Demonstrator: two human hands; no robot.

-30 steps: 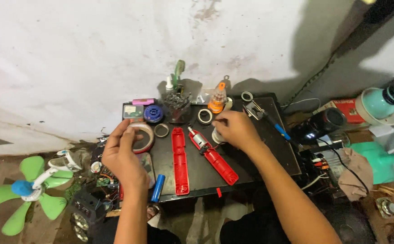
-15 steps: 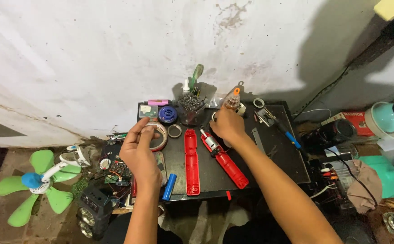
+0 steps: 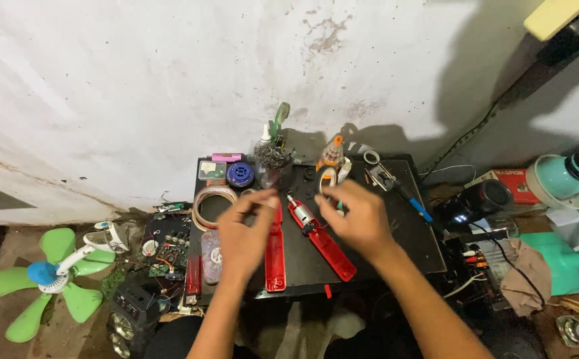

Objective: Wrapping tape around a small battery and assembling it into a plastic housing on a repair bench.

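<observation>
Left hand (image 3: 243, 233) and right hand (image 3: 359, 219) blurred over black surface (image 3: 402, 239); red casings (image 3: 275, 262) partly covered. Each hand's grip: cannot tell.

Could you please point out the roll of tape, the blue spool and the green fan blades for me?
roll of tape (image 3: 200, 199): head view, on its left rim.
blue spool (image 3: 239, 174): head view, on its top face.
green fan blades (image 3: 59, 244): head view, on the upper blade.

Bare black tabletop (image 3: 396, 233) lies open right of the red case halves (image 3: 303, 242), while bottles (image 3: 273, 156), tape rolls (image 3: 211, 203) and, seemingly, pliers (image 3: 386, 179) crowd the back edge.
</observation>
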